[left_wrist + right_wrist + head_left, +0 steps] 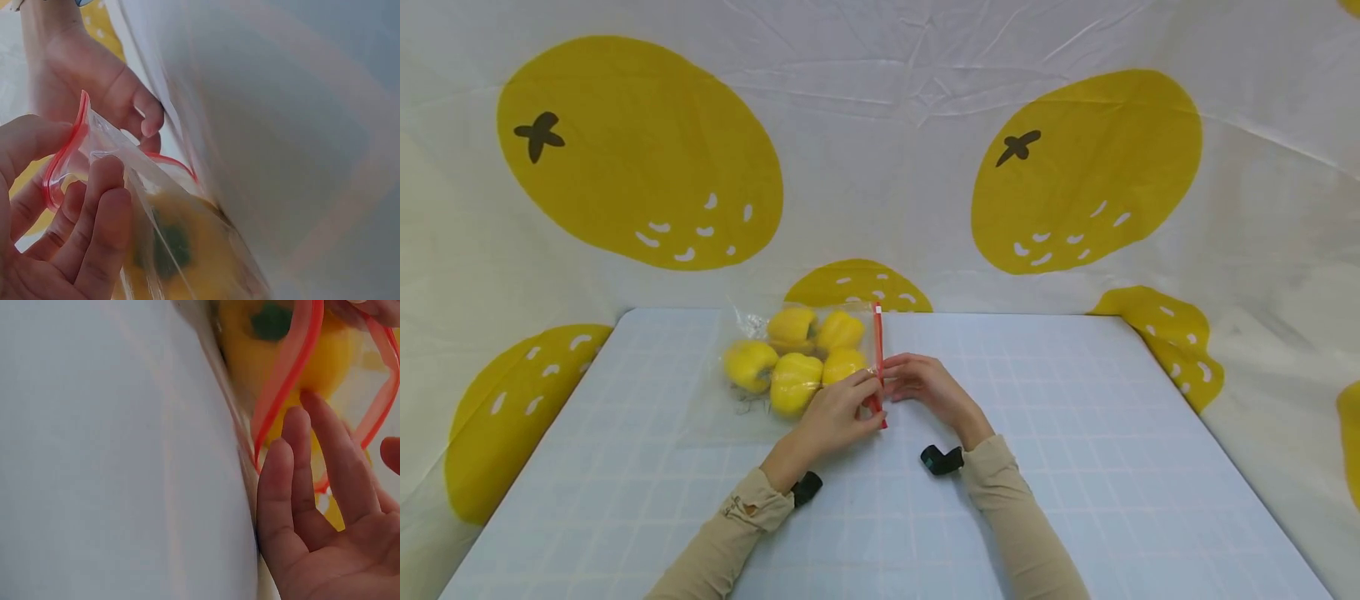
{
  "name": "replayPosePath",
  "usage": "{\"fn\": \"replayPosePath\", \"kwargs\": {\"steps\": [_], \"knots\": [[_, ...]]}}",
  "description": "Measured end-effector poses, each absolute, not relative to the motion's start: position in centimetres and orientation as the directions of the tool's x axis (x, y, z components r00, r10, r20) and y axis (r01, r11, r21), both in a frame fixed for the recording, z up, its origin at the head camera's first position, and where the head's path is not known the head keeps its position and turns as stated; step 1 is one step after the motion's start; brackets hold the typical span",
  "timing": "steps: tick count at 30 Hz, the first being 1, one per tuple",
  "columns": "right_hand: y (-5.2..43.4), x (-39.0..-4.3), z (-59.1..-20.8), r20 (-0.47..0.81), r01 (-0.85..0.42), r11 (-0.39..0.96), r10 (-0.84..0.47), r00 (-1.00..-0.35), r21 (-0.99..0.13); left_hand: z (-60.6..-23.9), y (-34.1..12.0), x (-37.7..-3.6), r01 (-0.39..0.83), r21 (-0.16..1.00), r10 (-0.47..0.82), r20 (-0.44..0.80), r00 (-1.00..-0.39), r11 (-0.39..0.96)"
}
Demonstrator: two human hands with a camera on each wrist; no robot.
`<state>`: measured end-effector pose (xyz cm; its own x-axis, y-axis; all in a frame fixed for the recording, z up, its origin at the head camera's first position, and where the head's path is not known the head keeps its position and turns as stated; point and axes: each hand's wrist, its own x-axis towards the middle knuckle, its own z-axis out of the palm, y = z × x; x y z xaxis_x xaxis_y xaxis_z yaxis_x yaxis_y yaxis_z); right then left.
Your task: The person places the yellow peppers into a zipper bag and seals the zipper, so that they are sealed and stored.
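From the head view, a clear plastic zip bag of yellow bell peppers lies on the far left part of the pale blue checked tabletop, its red zip strip running near to far along the bag's right edge, the mouth facing right. In the left wrist view the left hand pinches the red strip's lip, fingers curled round it. In the right wrist view the right hand has its fingers straight against the parted strip, clamped on nothing.

- Both forearms in tan sleeves reach forward, hands meeting at the centre.
- Left hand: fingers curled, thumb and fingertips pinching.
- Right hand: fingers fairly straight, angled left toward the other hand.
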<state>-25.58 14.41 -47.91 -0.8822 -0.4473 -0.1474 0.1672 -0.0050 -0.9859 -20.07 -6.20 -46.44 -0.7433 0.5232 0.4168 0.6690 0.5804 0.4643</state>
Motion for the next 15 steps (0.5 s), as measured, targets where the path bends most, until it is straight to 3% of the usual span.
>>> {"fn": "replayPosePath", "kwargs": {"steps": [15], "knots": [[13.97,-25.30,-48.41,-0.101,0.170,-0.064,-0.585,-0.804,-0.983,-46.42,-6.21,-20.02,0.688,0.457,0.534,0.433,-0.726,0.564]]}}
